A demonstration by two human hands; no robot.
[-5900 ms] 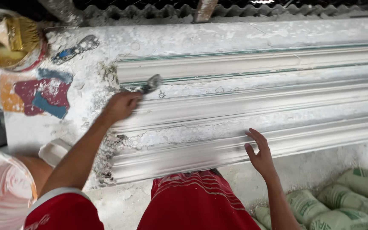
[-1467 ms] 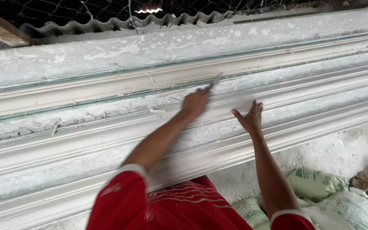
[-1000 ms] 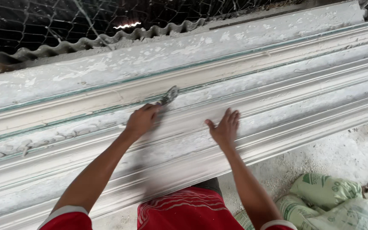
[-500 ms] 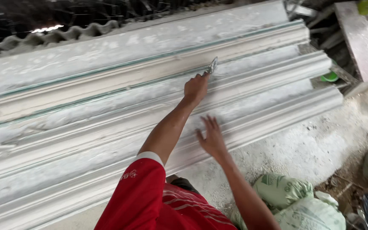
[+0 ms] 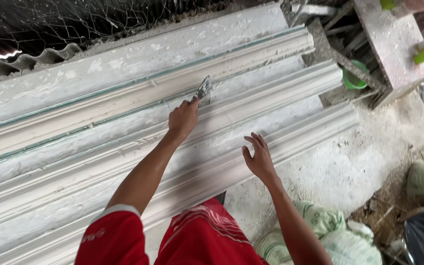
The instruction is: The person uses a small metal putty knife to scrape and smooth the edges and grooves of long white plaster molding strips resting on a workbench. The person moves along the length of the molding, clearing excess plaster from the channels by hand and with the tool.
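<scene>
Long white plaster cornice mouldings [image 5: 123,142] run diagonally from lower left to upper right of the frame, several profiled lengths side by side on a bench, ends stopping at upper right centre. Corrugated sheet [image 5: 30,59] and wire mesh sit at upper left. Dusty floor [image 5: 349,167] at right centre, filled green-printed sacks [image 5: 330,235] at lower right, a rough wooden stand [image 5: 393,54] with small bottles at upper right, a green bowl [image 5: 354,78] beneath it.

Left hand [image 5: 183,118], centre frame, fingers closed tight round the handle of a small scraper blade [image 5: 204,87]; the blade tip touches the groove of the upper moulding. Right hand [image 5: 259,158], just right of centre, fingers loosely spread and slightly curled, over the lower moulding's edge; cannot tell whether the fingertips touch or hover.

Judgement: to scrape well, keep the blade at a low angle along the groove, light even pressure, follow the profile line so the edge is not gouged, and brace the free hand flat on the lower length to steady the body. Wet or soft plaster would chip if the corner digs in.
</scene>
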